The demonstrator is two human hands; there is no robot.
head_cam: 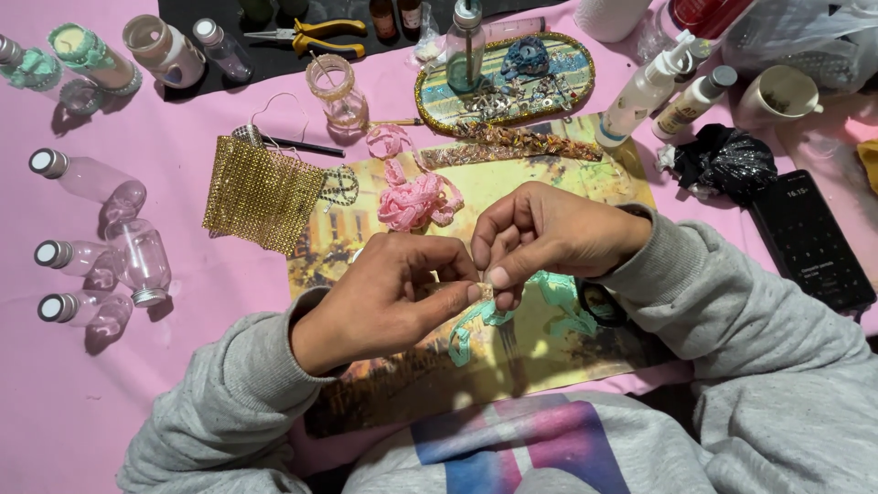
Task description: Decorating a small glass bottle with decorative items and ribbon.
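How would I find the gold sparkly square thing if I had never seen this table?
Start at the pink tablecloth and find the yellowish picture mat in the middle. At the mat's upper left corner, above the left hand, lies the gold mesh patch. It is the only flat, gold, studded piece; the clear bottles to its left are round and see-through.

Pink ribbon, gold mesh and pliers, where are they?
Pink ribbon [416, 199], head view, middle of the bunched pile.
Gold mesh [261, 194], head view, centre of the sheet.
Pliers [315, 35], head view, on the yellow handles.
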